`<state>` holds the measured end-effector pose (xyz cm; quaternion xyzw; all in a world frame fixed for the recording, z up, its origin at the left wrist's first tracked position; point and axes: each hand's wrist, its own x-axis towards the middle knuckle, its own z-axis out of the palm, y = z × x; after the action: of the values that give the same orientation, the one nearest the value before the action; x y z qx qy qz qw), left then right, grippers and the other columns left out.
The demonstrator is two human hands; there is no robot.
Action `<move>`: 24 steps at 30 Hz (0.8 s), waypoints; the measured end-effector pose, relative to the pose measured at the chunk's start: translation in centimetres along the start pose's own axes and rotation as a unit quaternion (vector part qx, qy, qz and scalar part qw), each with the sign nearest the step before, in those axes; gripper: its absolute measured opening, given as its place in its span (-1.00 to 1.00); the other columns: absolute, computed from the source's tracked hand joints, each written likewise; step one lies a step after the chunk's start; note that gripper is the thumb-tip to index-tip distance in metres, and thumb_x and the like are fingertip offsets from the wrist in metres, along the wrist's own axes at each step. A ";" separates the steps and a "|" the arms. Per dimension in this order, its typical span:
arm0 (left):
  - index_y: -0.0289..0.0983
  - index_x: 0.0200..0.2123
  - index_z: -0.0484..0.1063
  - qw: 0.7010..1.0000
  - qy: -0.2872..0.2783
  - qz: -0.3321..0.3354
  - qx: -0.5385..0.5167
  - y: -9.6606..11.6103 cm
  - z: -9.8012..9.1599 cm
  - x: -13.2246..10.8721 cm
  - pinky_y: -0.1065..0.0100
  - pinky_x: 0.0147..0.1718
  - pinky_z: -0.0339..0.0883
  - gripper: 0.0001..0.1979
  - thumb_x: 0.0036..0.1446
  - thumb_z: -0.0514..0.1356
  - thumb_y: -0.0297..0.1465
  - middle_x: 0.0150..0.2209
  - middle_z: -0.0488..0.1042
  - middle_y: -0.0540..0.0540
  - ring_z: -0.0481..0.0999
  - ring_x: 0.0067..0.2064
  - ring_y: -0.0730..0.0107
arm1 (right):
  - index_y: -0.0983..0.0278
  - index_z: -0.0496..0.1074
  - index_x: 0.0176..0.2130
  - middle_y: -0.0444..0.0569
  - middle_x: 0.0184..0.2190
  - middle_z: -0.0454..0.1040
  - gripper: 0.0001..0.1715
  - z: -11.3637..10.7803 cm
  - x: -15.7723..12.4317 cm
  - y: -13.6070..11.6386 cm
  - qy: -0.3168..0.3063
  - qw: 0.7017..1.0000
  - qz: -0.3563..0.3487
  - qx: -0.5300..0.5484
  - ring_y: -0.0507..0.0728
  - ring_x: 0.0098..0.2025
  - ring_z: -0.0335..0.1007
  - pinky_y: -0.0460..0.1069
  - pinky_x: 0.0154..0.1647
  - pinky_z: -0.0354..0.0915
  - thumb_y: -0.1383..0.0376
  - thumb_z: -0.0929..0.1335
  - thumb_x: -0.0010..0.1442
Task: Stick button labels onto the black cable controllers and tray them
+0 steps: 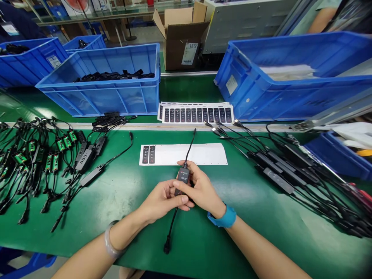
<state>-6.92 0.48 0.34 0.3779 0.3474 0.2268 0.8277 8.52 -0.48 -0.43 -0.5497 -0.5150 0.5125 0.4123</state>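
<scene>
Over the middle of the green table, my left hand (162, 197) and my right hand (200, 188) both grip a black inline cable controller (183, 175). Its upper face carries a dark label with small markings, and my thumbs lie across its lower end. One short cable runs up from it to a thin tip; the other hangs down to a round connector (166, 247). Just behind my hands lies a white label sheet (200, 154) with two dark labels at its left end. Farther back is a stack of label sheets (197, 114) with a full row of labels.
To the left lie cables with exposed green circuit boards (55, 161) and several grey controllers (91, 176). Cabled controllers (279, 180) are heaped at right. A blue bin (116, 95) of black parts and another blue bin (290, 97) stand behind, with a cardboard box (177, 46) beyond.
</scene>
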 end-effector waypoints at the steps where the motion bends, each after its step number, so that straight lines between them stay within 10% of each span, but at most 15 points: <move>1: -0.37 -0.20 0.48 1.000 0.001 -0.009 0.003 -0.1 0.0 0.1 0.39 -0.31 0.47 -0.59 -0.01 0.41 -0.20 -0.34 0.58 -0.14 0.60 -0.33 0.36 | 0.22 0.34 0.01 -0.14 -0.42 0.38 -0.53 0.0 0.1 0.0 0.012 1.000 0.000 0.006 0.05 -0.45 0.31 -0.04 -0.43 0.30 0.15 0.39 0.12; 18: -0.33 -0.25 0.42 0.989 0.038 0.039 0.140 -0.7 -0.3 0.5 0.38 -0.42 0.46 -0.52 0.19 0.13 0.03 -0.37 0.52 -0.11 0.55 -0.41 0.38 | 0.30 0.26 0.24 -0.07 -0.40 0.45 -0.39 -0.3 0.4 -0.1 0.034 0.993 -0.051 -0.100 0.07 -0.46 0.32 -0.02 -0.40 0.30 0.20 0.22 0.25; 20: -0.31 -0.17 0.47 0.950 0.043 0.098 0.295 -0.3 -0.7 0.4 0.32 -0.32 0.47 -0.57 0.28 0.06 -0.05 -0.28 0.55 -0.16 0.56 -0.31 0.32 | 0.28 0.26 0.23 -0.05 -0.36 0.48 -0.41 -2.9 1.0 -0.7 0.048 0.993 -0.034 -0.102 0.09 -0.42 0.36 0.00 -0.35 0.33 0.18 0.19 0.26; 24: -0.25 0.03 0.43 0.772 0.094 0.241 0.580 0.1 -2.0 0.4 0.04 0.05 0.37 -0.69 0.28 0.14 -0.26 0.05 0.48 -0.24 0.46 0.08 0.06 | 0.35 0.34 0.15 0.12 -0.25 0.50 -0.44 -11.2 0.9 -2.0 0.193 0.929 -0.036 -0.313 0.24 -0.26 0.43 0.12 -0.21 0.34 0.19 0.21 0.23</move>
<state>-8.10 1.74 -0.70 0.8345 0.3862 0.2090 0.3328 19.20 1.47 2.95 -0.7201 -0.5791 0.1948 0.3289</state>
